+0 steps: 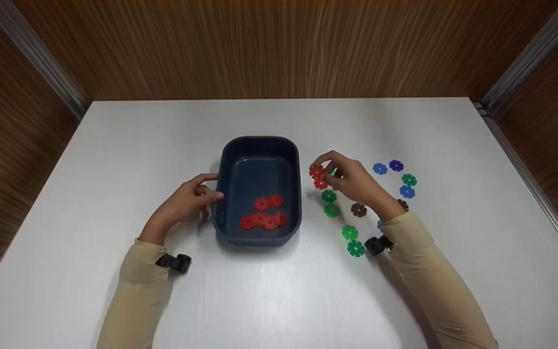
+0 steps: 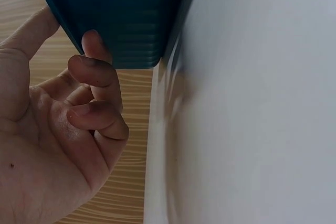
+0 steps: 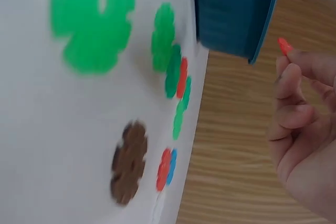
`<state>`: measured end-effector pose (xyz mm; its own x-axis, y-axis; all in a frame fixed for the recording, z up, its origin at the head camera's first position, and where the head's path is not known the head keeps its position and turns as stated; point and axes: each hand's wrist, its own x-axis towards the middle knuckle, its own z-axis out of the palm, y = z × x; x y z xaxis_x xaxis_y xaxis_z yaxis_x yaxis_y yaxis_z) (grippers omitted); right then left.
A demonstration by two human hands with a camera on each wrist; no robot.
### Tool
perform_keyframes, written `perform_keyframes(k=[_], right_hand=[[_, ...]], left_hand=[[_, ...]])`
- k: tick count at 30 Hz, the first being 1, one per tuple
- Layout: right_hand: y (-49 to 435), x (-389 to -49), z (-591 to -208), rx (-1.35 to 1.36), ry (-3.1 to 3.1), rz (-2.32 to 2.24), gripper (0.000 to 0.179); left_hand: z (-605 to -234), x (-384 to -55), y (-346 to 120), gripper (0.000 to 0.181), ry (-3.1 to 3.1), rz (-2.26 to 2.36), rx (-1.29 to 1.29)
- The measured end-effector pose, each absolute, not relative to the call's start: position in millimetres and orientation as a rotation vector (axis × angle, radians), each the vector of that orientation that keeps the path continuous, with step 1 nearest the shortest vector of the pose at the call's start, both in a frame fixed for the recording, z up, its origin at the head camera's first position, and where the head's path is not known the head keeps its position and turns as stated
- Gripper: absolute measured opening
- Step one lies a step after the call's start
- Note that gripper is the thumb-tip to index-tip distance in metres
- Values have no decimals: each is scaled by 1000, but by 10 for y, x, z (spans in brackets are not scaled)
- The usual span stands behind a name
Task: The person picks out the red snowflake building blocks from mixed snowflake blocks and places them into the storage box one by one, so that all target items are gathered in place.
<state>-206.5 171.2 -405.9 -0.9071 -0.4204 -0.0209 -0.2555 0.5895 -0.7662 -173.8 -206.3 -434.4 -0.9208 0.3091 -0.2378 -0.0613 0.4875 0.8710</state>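
Note:
A deep dark blue plastic basin (image 1: 259, 241) stands left of centre on the white table, with several red snowflake discs (image 1: 259, 220) in its near half. My left hand (image 1: 187, 201) holds its left side, thumb at the rim and index finger at the outer wall; the other fingers curl below in the left wrist view. My right hand (image 1: 351, 179) pinches a red snowflake disc (image 3: 284, 46) between thumb and index finger, raised above the table right of the basin. Under it on the table lies another red disc (image 1: 320, 183).
Green discs (image 1: 331, 210) lie in a loose line right of the basin. Blue discs (image 1: 379, 168), a purple-blue disc (image 1: 395, 165) and a brown disc (image 1: 358, 209) spread further right, some partly hidden by my right arm. A wood-grain panel (image 1: 279, 48) rises behind the table.

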Motion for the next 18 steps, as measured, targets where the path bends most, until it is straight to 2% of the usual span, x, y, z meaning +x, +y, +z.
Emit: perform_keyframes(k=[18], right_hand=[[1279, -1826, -3968, -781, 2505, -1256, 29]], left_hand=[[-4346, -1746, -2070, 58, 2359, 1434, 203]])
